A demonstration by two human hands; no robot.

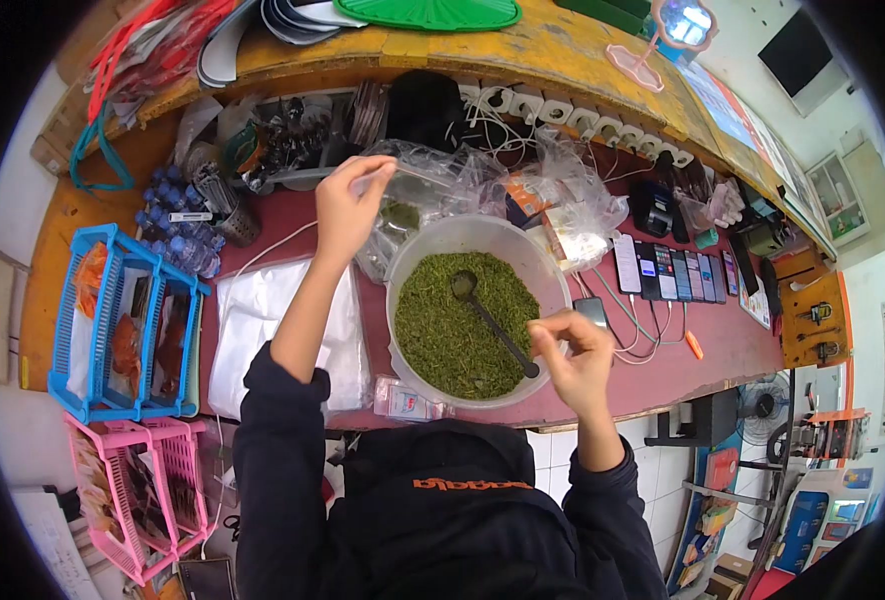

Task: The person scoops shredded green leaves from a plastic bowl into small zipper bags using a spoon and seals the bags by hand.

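A wide translucent tub (561,290) filled with dried, chopped green leaves (433,320) stands before me. A dark spoon (493,325) rests on the leaves, its handle slanting toward the tub's lower right rim. My left hand (351,208) is raised at the tub's upper left, thumb and fingers pinched; whatever lies between them is too clear or small to make out. Behind it lies a clear plastic bag (400,213) with some green leaf inside. Over the tub's right rim, my right hand (578,362) is also pinched, close to the spoon handle but apart from it.
White plastic sheets or bags (283,340) lie left of the tub, beside a blue basket (113,320). A small printed packet (403,400) sits at the front edge. Rightward are several phones (668,272), cables and an orange marker (695,345). A raised shelf (523,55) runs behind.
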